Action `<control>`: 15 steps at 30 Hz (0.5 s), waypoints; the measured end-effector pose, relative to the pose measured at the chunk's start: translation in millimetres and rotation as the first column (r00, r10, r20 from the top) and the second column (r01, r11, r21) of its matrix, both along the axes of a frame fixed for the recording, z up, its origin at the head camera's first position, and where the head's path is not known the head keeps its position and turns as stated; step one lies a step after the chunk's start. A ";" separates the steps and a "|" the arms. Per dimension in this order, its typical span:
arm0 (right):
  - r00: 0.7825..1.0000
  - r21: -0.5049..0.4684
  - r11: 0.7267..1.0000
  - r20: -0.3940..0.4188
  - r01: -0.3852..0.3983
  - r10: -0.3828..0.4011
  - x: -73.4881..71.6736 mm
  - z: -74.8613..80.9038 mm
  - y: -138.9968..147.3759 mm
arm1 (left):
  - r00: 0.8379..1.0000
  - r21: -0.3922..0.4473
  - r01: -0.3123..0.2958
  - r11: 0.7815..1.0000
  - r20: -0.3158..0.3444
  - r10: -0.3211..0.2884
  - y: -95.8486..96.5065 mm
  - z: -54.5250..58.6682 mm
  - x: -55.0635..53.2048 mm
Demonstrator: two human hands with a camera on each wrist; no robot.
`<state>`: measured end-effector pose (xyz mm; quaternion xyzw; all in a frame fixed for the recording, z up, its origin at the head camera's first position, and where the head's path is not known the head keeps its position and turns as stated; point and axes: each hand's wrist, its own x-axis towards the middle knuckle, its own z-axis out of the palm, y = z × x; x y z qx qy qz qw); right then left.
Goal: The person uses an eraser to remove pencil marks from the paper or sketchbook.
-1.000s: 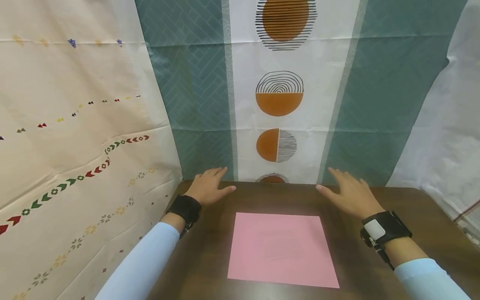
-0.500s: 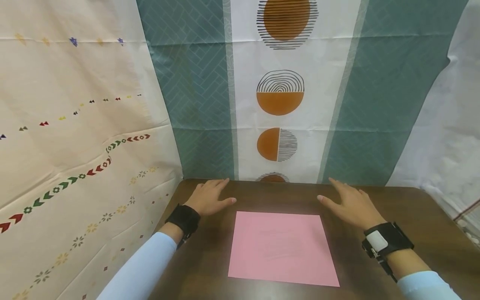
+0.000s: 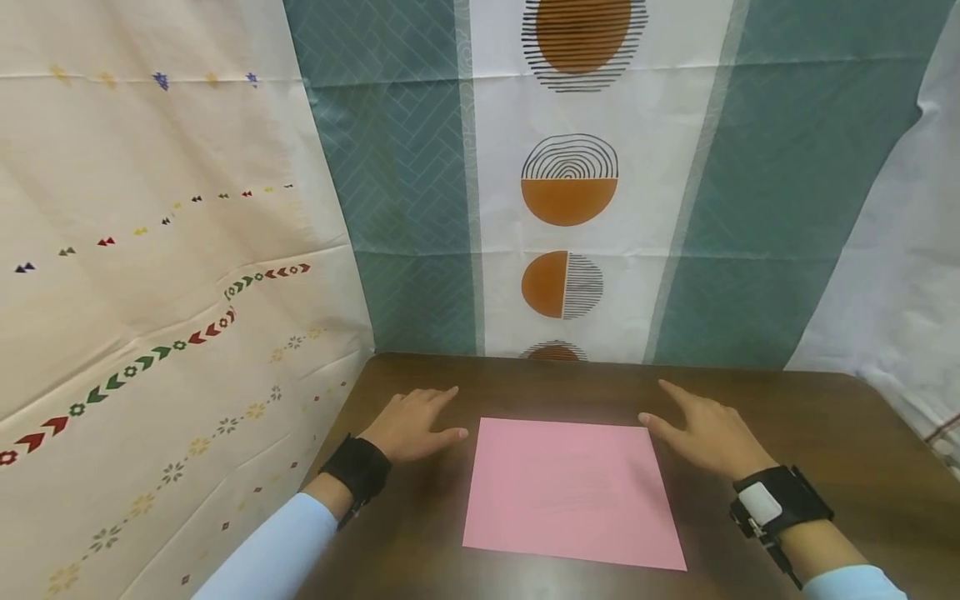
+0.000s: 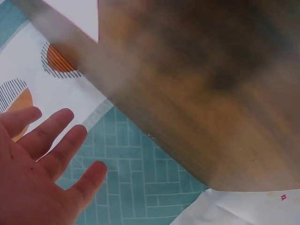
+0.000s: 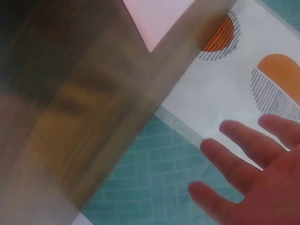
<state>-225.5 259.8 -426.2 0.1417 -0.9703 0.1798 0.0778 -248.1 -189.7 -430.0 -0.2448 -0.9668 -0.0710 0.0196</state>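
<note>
A pink sheet of paper (image 3: 573,496) lies flat on the brown wooden table (image 3: 405,533), with faint grey marks near its middle. My left hand (image 3: 411,425) is over the table just left of the sheet's far left corner, holding nothing, its fingers spread and relaxed. On the other side, my right hand (image 3: 708,433) is beside the far right corner, also with nothing in it and its thumb near the paper's edge. Both wrist views show straight, parted fingers on the left hand (image 4: 44,164) and the right hand (image 5: 255,173), with a corner of the paper (image 5: 157,18) further off.
Behind the table hangs a green and white cloth (image 3: 405,208) with orange circle prints. A cream patterned cloth (image 3: 187,350) runs along the left side, and white fabric (image 3: 900,292) hangs at the right. Each wrist wears a black band (image 3: 360,467).
Both hands have come down and nearer, from the table's far edge to beside the paper's far corners. The view has shifted slightly; the paper stays put on the table.
</note>
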 end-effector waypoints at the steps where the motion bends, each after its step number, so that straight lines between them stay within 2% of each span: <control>1: 1.000 -0.001 1.000 0.015 0.002 -0.002 1.1 -1.8 0.1 | 1.000 0.004 0.002 1.000 0.007 -0.002 -1.9 -0.3 3.9; 7: 0.994 0.016 1.000 0.108 0.006 -0.008 5.8 -13.8 0.8 | 0.999 0.001 0.031 1.000 0.022 -0.031 -15.0 -8.4 26.0; 15: 0.986 0.022 1.000 0.164 0.003 -0.006 6.6 -33.6 7.4 | 0.991 0.027 0.089 0.996 0.095 -0.091 -39.9 -20.7 63.6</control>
